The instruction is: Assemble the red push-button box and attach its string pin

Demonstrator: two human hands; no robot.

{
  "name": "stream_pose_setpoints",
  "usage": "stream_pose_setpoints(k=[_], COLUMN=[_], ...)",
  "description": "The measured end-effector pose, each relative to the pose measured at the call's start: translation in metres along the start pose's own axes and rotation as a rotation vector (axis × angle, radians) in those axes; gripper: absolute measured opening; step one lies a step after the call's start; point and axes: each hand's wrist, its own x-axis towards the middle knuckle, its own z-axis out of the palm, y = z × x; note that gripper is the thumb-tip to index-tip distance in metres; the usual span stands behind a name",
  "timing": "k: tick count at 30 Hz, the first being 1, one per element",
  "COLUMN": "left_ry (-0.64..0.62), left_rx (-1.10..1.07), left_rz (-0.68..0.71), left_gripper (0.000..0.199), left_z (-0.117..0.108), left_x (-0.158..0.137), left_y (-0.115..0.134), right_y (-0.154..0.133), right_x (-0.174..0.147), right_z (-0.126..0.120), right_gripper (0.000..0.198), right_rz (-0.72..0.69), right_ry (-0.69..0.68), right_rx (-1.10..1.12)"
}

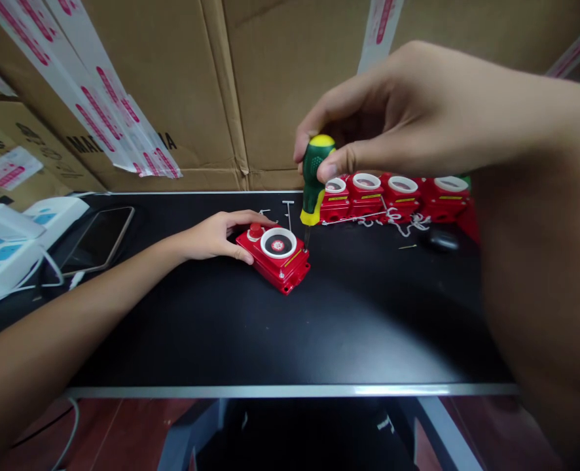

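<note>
A red alarm box with a white-ringed round disc and a small red knob lies tilted on the black tabletop. My left hand grips its far left end, fingers behind and thumb along the near side. My right hand pinches the upper handle of a green and yellow screwdriver. The screwdriver stands nearly upright, its tip at the screw on the box's right corner. Another screw shows at the near corner.
Several similar red boxes stand in a row at the back right, with white cords before them. Nearby lie a black mouse and a loose screw. A phone and a white power strip are left. Cardboard boxes rise behind.
</note>
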Motion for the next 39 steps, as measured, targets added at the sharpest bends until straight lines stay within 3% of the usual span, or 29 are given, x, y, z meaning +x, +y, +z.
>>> stream_pose_setpoints(k=[5, 10, 14, 20, 28, 32, 35, 39], left_ry=[0.005, 0.002, 0.031, 0.061, 0.073, 0.075, 0.045, 0.026], left_rx=[0.066, 0.122, 0.231, 0.265, 0.374, 0.379, 0.315, 0.264], left_rz=[-0.016, -0.066, -0.075, -0.142, -0.212, -0.207, -0.2, -0.201], left_gripper=[0.08, 0.076, 0.078, 0.079, 0.085, 0.085, 0.085, 0.083], left_z=[-0.002, 0.001, 0.006, 0.012, 0.015, 0.016, 0.015, 0.014], left_x=[-0.002, -0.003, -0.002, -0.001, 0.0, 0.0, -0.001, -0.001], left_y=[0.0, 0.014, 0.027, 0.03, 0.031, 0.032, 0.03, 0.027], right_y=[-0.002, -0.002, -0.005, -0.024, -0.038, -0.039, -0.032, -0.012], right_x=[0.005, 0.006, 0.005, 0.009, 0.014, 0.013, 0.008, -0.002], right_z=[0.007, 0.007, 0.005, 0.01, 0.021, 0.019, 0.01, -0.004], right_gripper=[0.017, 0.015, 0.015, 0.022, 0.03, 0.031, 0.028, 0.028], right_rz=[-0.061, -0.061, 0.023, 0.283, 0.441, 0.425, 0.401, 0.194], right_ry=[-0.003, 0.002, -0.002, 0.071, 0.152, 0.155, 0.064, -0.113], right_rx=[0.104, 0.0, -0.098, -0.282, -0.534, -0.498, -0.36, -0.145])
